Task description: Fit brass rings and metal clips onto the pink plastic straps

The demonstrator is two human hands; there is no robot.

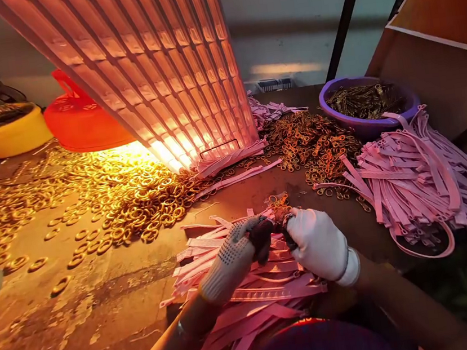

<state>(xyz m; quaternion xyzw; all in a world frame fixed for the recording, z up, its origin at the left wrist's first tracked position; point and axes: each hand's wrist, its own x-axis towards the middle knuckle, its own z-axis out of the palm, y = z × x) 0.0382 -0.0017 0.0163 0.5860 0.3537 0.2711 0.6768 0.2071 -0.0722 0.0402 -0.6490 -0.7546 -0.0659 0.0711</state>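
My left hand (233, 257), in a pale knitted glove with grip dots and dark fingertips, is closed at the end of a pink strap (269, 213). Meeting it fingertip to fingertip, my right hand (318, 244) wears a white glove and is closed around small brassy metal clasps (279, 202). Exactly how strap and clasps join is hidden by the fingers. Beneath both hands spreads a pile of pink straps (269, 295), lying mostly crosswise on the brown table (117, 308).
Loose metal rings (148, 208) cover the left side. A slatted translucent panel (152, 66) leans before a glowing red lamp shade (86, 119). Clasps are heaped (319, 147) behind my hands. At right are more straps (416, 175) and a purple basin (326, 98); a yellow basin (8, 140) stands far left.
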